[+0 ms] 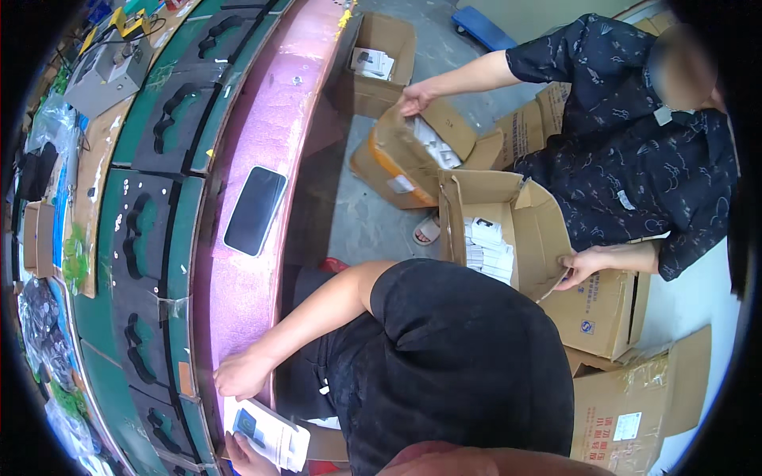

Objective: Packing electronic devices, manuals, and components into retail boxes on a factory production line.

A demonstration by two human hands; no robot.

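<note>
Low on the pink-topped bench edge, a small white printed box (279, 435) with a blue picture lies between my hands. My left hand (250, 458) comes in at the lower edge and grips its near side. My right hand (243, 374), fingers curled, pinches at its upper end; the fingertips are partly hidden. My right arm crosses from my black sleeve to the bench. Farther up the same pink strip (266, 103) rests a phone (255, 211) with a dark screen, apart from both hands.
At the right, a person in a dark patterned shirt (619, 151) holds the edges of open cartons (548, 238) containing small white boxes. Another open carton (383, 40) stands behind. Left of the pink strip run black cut-out foam trays (147, 230) on green. A taped carton (619, 412) stands lower right.
</note>
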